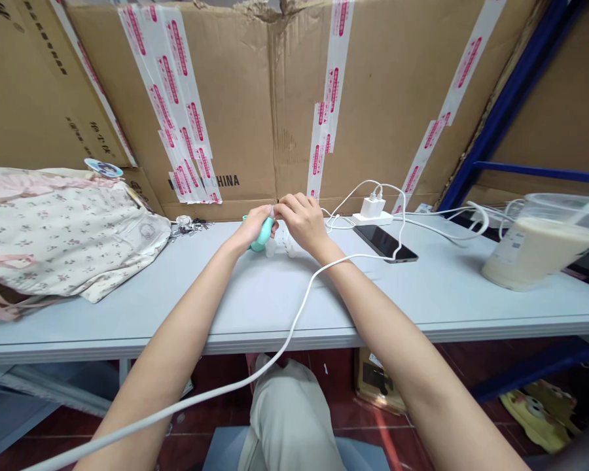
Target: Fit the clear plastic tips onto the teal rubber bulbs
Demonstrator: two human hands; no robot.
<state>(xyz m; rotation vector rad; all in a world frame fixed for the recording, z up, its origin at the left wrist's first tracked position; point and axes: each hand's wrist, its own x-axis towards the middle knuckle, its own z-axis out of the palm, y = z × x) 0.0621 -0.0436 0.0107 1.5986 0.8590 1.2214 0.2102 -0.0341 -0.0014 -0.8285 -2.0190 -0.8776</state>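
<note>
Hid part of teal thing [262, 237] behind left hand [252, 227], gripping it mid-table [260, 297]. Could barely make out clear pieces [271, 248] at 4 o'clock. Read "CHINA" on carton [245, 118] at 11 o'clock, with letters before it taped over. Stretched forearms [191, 317] toward 12 o'clock; curled right hand [302, 219] at 2 o'clock, could not tell whether gripping.

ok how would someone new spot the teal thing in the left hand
On the grey table, before the cardboard wall, find the left hand beside the right hand. The rounded teal object is in the left one; its colour sets it apart from the clear pieces just to its right.
</note>
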